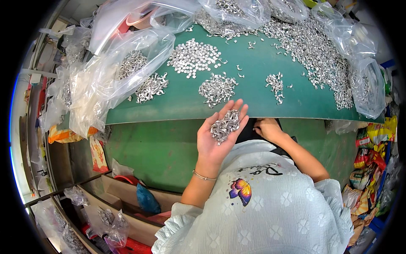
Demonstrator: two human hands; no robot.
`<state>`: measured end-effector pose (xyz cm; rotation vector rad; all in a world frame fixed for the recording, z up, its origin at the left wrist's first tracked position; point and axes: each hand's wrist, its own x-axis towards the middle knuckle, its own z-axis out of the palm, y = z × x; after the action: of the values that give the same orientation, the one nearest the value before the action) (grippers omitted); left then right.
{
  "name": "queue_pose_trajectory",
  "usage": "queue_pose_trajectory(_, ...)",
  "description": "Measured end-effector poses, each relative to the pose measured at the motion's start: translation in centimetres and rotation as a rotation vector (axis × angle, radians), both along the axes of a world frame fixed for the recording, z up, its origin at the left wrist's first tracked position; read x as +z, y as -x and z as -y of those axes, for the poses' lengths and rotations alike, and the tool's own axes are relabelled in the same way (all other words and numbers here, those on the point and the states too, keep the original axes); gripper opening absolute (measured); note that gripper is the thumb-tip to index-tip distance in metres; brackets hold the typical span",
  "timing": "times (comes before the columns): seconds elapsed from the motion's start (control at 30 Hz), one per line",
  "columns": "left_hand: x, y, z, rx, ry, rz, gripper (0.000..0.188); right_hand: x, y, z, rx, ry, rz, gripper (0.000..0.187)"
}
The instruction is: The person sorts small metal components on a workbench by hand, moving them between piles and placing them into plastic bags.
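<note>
The left hand point(209, 146) lies palm up, fingers nearly straight and a bit apart, with a heap of small curved silver metal pieces point(225, 126) loose on it near the green table's point(182, 109) front edge. If it tips, some might slide off. The right hand point(267, 128) is low, fingers curled; I can't tell if it holds anything.

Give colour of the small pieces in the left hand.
Shiny silver-grey: the small pieces lying on the left hand show best in the head view.
</note>
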<state>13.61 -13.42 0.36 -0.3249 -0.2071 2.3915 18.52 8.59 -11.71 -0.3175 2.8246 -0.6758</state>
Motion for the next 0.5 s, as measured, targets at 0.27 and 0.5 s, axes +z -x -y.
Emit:
queue_pose_trajectory(0.27, -0.3, 0.7, -2.5, -0.121, 0.016, 0.005, 0.044, 16.9, -2.0, -0.7, -0.191, 0.576, -0.212, 0.012)
queue_pose_trajectory(0.5, 0.4, 2.3, -6.6, -0.256, 0.044, -0.020, 0.046, 17.9, 2.6, 0.4, -0.144, 0.300, -0.645, 0.024)
